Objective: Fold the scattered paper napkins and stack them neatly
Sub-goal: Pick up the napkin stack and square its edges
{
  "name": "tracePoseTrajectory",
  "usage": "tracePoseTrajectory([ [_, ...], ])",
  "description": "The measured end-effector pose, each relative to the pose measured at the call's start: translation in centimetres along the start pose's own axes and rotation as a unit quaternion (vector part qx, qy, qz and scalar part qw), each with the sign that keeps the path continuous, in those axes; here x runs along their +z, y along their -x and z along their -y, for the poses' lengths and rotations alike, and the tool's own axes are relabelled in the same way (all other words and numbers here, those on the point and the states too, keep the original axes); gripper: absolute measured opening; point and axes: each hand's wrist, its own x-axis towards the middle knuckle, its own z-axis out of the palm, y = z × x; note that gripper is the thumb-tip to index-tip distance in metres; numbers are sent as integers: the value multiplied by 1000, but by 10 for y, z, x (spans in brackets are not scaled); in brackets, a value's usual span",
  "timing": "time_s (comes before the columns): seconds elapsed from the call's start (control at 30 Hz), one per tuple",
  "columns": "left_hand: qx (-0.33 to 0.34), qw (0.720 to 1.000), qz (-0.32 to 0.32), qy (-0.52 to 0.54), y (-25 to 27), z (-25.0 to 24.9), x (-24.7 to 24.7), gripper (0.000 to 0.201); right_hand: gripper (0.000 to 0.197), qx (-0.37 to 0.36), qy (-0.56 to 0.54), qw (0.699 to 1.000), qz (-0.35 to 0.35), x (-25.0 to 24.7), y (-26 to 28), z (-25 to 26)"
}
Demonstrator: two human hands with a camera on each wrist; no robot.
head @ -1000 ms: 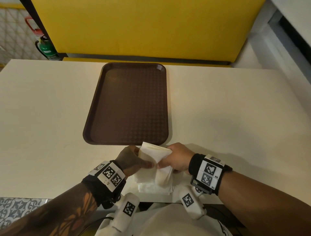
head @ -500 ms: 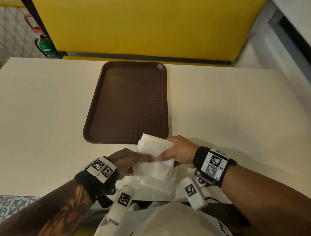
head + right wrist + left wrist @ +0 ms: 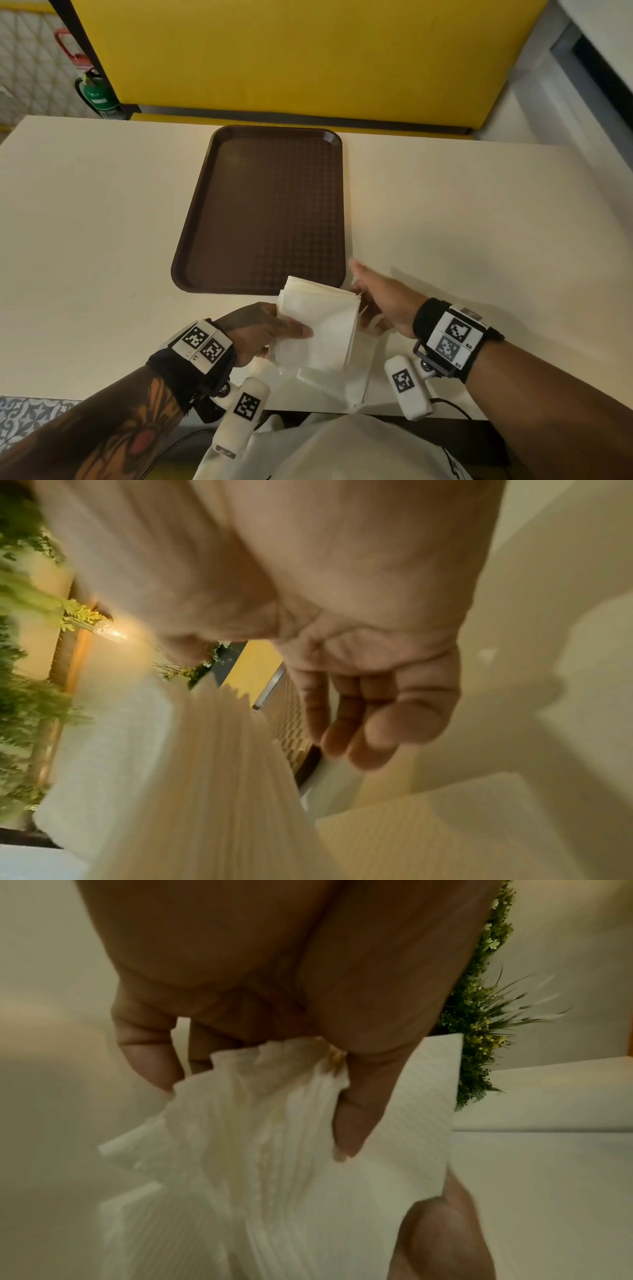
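Observation:
A thick stack of white paper napkins (image 3: 318, 325) is lifted above the table's near edge, gripped along its left side by my left hand (image 3: 260, 329), thumb on top. In the left wrist view the fanned napkin edges (image 3: 267, 1145) sit between thumb and fingers. Another white napkin (image 3: 346, 383) lies flat on the table under the stack. My right hand (image 3: 373, 301) is just right of the stack, off it, fingers spread and loosely bent, holding nothing; the right wrist view shows its fingers (image 3: 369, 723) beside the stack's edge (image 3: 219, 764).
A brown plastic tray (image 3: 263, 209) holding nothing lies on the cream table (image 3: 462, 222), just beyond the napkins. A yellow bench back (image 3: 291, 51) stands behind the table. A green extinguisher (image 3: 94, 90) is at the far left.
My right hand has let go of the stack and moved off to the right with its fingers spread. The left hand keeps hold, and the stack has risen slightly toward the tray.

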Motion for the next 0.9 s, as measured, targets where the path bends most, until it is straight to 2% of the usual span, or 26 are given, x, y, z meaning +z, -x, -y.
tracePoseTrajectory([
  [0.03, 0, 1000, 9, 0, 0, -1, 0, 60, 71, 2, 1, 999, -36, -2, -2, -3],
  [0.1, -3, 999, 34, -5, 0, -2, 1, 59, 41, -35, 161, 983, -75, -4, -3, -6],
  [0.17, -10, 998, 55, -6, 0, -2, 3, 58, 19, -75, 301, 948, -73, -1, -6, -11],
  [0.23, -19, 997, 68, 1, -1, -1, 6, 59, 7, -75, 345, 934, -53, 4, -8, -18],
  [0.37, -31, 997, 70, -5, -2, 3, 8, 59, 21, -84, 358, 927, -69, 17, -13, -26],
  [0.6, -40, 996, 75, -20, 1, 7, 7, 48, 24, -109, 350, 928, -60, 26, -1, -19],
  [0.7, -23, 997, 66, -23, 3, 8, 6, 65, 12, -140, 304, 942, -9, 21, 0, -14],
  [0.77, -5, 998, 57, -11, 2, 8, 6, 79, 16, -166, 263, 950, 24, 14, -3, -11],
  [0.8, 4, 998, 62, -4, 3, 7, 7, 79, 18, -181, 260, 948, 34, 11, -5, -9],
  [0.9, 28, 996, 84, 15, 4, 2, 9, 62, 18, -195, 266, 944, 27, 4, -13, -7],
])
